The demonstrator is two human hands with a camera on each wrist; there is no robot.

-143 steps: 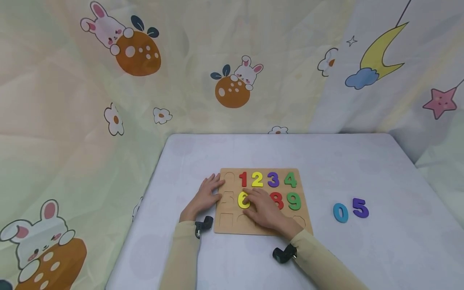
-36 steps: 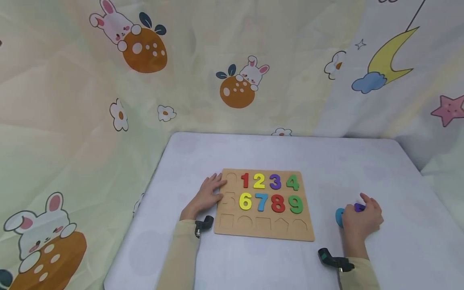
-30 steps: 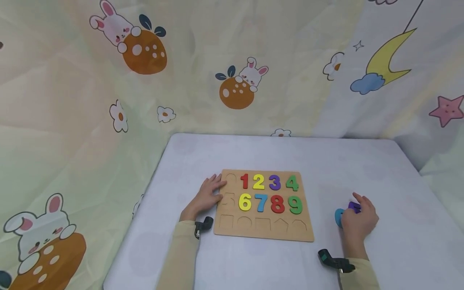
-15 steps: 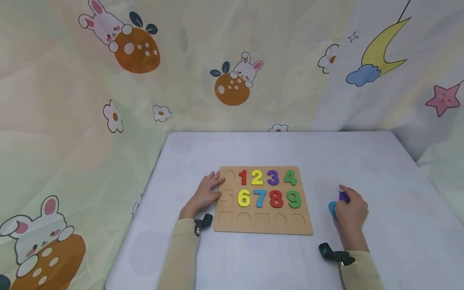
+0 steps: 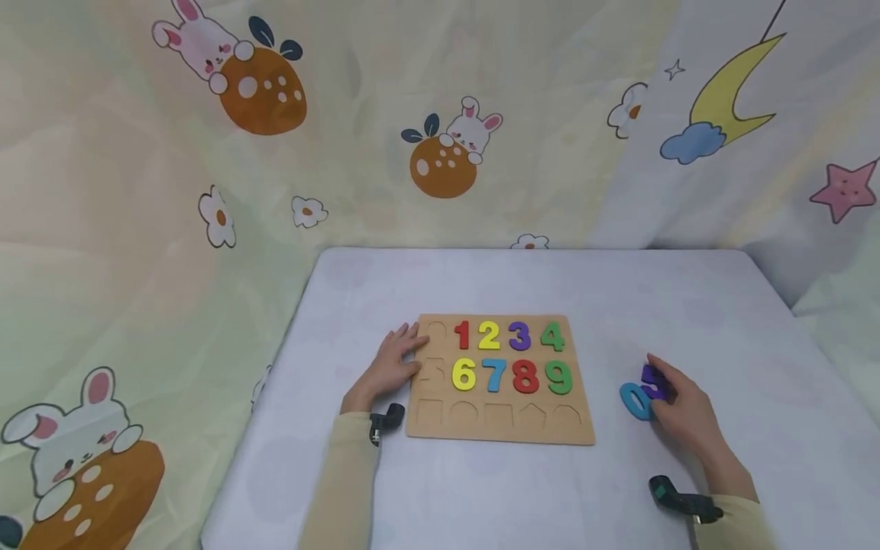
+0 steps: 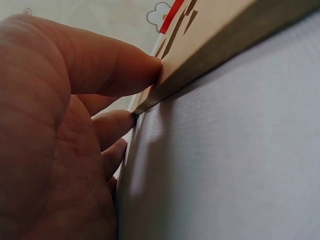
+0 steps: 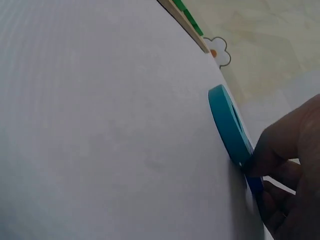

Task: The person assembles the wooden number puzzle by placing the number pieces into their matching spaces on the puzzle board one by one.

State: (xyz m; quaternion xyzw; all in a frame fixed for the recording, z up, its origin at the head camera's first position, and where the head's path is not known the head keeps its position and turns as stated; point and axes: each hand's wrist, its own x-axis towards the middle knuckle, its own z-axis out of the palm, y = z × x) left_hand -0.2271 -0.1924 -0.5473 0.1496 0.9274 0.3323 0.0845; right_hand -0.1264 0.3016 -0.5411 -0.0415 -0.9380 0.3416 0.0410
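A wooden number board (image 5: 443, 395) holds colourful pieces 1 to 4 and 6 to 9. The 0 and 5 recesses at its left and the bottom row of shape recesses are bare. My left hand (image 5: 388, 365) rests on the board's left edge; in the left wrist view the thumb (image 6: 115, 67) touches the board's edge. Right of the board, my right hand (image 5: 690, 416) pinches the purple number 5 (image 5: 648, 374) between thumb and fingers. The blue number 0 (image 5: 625, 397) lies against it; in the right wrist view the thumb touches the blue 0 (image 7: 227, 122) too.
The table (image 5: 509, 496) has a white cover. Behind and to the left hangs a curtain (image 5: 357, 137) printed with rabbits, flowers and a moon. A small black wrist camera (image 5: 392, 418) sits on the left wrist, another black camera (image 5: 677, 500) on the right.
My right hand left the board, where the blue 7 now shows, and reached the loose pieces. The purple 5 has shifted left against the blue 0. The left hand stays on the board's edge.
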